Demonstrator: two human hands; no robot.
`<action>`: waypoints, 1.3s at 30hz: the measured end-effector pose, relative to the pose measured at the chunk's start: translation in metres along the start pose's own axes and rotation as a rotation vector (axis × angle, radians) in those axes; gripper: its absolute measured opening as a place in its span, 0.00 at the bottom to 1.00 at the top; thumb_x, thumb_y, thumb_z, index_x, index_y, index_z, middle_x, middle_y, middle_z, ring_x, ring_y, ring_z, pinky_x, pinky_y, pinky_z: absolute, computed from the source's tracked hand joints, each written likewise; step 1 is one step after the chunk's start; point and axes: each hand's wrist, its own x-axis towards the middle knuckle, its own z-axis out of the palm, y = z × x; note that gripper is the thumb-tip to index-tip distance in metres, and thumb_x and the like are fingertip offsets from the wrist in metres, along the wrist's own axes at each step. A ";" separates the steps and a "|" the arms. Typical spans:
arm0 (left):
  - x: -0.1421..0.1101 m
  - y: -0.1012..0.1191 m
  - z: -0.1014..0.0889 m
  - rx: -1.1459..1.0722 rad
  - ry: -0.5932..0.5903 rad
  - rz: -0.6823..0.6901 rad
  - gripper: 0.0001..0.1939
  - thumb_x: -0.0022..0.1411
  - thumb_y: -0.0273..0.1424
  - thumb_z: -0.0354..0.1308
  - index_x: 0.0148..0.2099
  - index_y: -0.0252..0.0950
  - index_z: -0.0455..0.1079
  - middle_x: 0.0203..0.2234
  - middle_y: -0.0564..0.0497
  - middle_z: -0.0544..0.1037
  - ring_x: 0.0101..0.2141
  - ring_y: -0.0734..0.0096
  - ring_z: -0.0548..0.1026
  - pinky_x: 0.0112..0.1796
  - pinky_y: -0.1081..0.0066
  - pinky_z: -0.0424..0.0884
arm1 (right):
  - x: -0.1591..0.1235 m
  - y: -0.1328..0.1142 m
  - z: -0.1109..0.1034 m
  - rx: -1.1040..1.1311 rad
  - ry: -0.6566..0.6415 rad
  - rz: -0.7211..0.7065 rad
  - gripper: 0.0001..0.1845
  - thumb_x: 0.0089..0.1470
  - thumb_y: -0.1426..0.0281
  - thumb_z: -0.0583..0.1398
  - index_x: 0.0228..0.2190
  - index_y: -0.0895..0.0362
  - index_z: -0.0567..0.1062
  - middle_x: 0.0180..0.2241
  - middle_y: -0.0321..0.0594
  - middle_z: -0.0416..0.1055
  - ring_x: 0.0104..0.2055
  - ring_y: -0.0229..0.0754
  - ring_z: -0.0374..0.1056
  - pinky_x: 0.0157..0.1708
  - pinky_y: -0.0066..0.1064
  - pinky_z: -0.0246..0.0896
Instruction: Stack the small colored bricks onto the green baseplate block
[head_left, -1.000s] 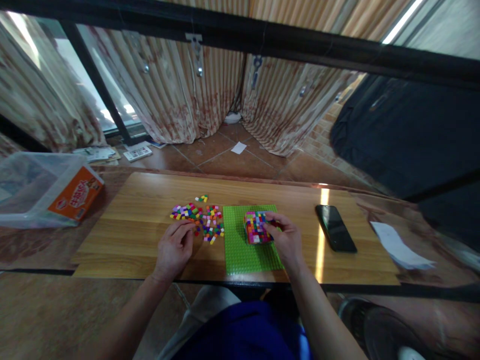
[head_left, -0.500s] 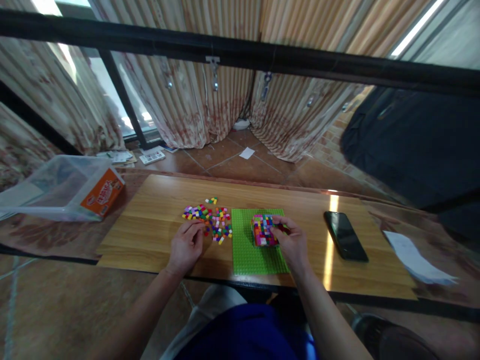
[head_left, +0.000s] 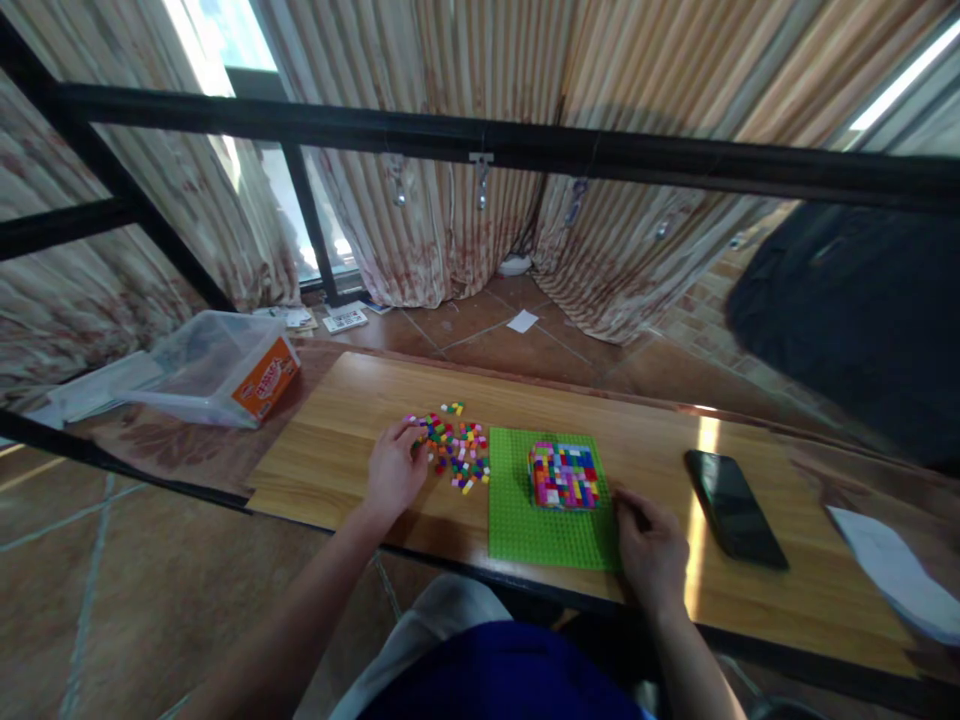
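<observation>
A loose pile of small multicoloured building bricks (head_left: 466,450) lies on the wooden tabletop. My left hand (head_left: 396,468) is at the pile's left side, fingers bent together among the bricks; whatever they pinch is too small to make out. To the right lies a green studded baseplate (head_left: 517,535). On it stands a block built of many coloured bricks (head_left: 564,476), its top a patchwork of colours. My right hand (head_left: 651,550) is curled at the baseplate's right edge, apart from the built block. Its inner fingers are hidden, so anything held there cannot be seen.
A black phone (head_left: 736,510) lies right of my right hand, with white paper (head_left: 892,570) beyond it. A clear plastic bin (head_left: 206,365) with an orange label stands at the left. A dark metal bar (head_left: 420,135) crosses in front of the curtains (head_left: 465,60).
My right hand has left the built block and moved right and nearer to me, to the baseplate's edge. My left hand stays at the loose bricks. The view has shifted and tilted.
</observation>
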 end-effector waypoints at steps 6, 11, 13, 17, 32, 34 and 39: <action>0.009 0.011 0.005 0.176 -0.094 0.054 0.11 0.58 0.28 0.53 0.42 0.36 0.74 0.45 0.43 0.75 0.48 0.58 0.70 0.51 0.60 0.66 | -0.002 -0.002 0.004 -0.089 -0.009 -0.160 0.18 0.55 0.61 0.52 0.34 0.57 0.78 0.37 0.46 0.76 0.40 0.49 0.67 0.42 0.41 0.61; 0.015 0.021 0.003 0.260 -0.143 0.012 0.12 0.57 0.27 0.53 0.43 0.36 0.74 0.43 0.44 0.75 0.45 0.57 0.70 0.48 0.60 0.66 | -0.002 0.000 0.003 -0.086 -0.019 -0.169 0.16 0.55 0.63 0.53 0.35 0.56 0.78 0.37 0.45 0.76 0.40 0.48 0.67 0.42 0.40 0.61; 0.017 0.024 0.002 0.276 -0.156 -0.002 0.11 0.58 0.27 0.53 0.41 0.37 0.75 0.42 0.44 0.75 0.43 0.57 0.70 0.47 0.60 0.66 | -0.002 0.001 0.004 -0.081 -0.010 -0.175 0.15 0.55 0.64 0.53 0.35 0.56 0.78 0.37 0.45 0.76 0.40 0.48 0.67 0.42 0.40 0.61; 0.019 0.025 0.000 0.262 -0.132 0.002 0.10 0.57 0.28 0.54 0.40 0.37 0.74 0.41 0.44 0.75 0.42 0.57 0.71 0.45 0.59 0.67 | -0.002 0.000 0.005 -0.067 0.008 -0.182 0.13 0.55 0.65 0.54 0.34 0.56 0.78 0.37 0.45 0.76 0.40 0.48 0.67 0.42 0.40 0.61; -0.004 0.086 0.009 -0.310 -0.209 0.133 0.07 0.58 0.23 0.51 0.32 0.37 0.69 0.30 0.51 0.76 0.34 0.68 0.74 0.37 0.69 0.68 | -0.001 -0.012 0.005 -0.036 0.035 -0.158 0.13 0.55 0.69 0.54 0.33 0.56 0.78 0.36 0.45 0.77 0.39 0.48 0.67 0.42 0.41 0.62; -0.004 0.085 0.012 -0.278 -0.191 0.158 0.07 0.58 0.22 0.51 0.34 0.37 0.69 0.32 0.50 0.77 0.36 0.66 0.74 0.39 0.67 0.69 | -0.001 -0.012 0.005 -0.032 0.034 -0.155 0.13 0.55 0.70 0.54 0.34 0.56 0.78 0.36 0.45 0.77 0.40 0.48 0.67 0.42 0.41 0.62; -0.011 0.087 0.012 -0.255 -0.263 0.258 0.09 0.58 0.23 0.54 0.40 0.38 0.70 0.36 0.49 0.76 0.41 0.65 0.73 0.44 0.65 0.69 | -0.002 -0.012 0.005 -0.035 0.025 -0.136 0.12 0.55 0.70 0.54 0.34 0.55 0.78 0.36 0.43 0.77 0.40 0.47 0.66 0.42 0.40 0.61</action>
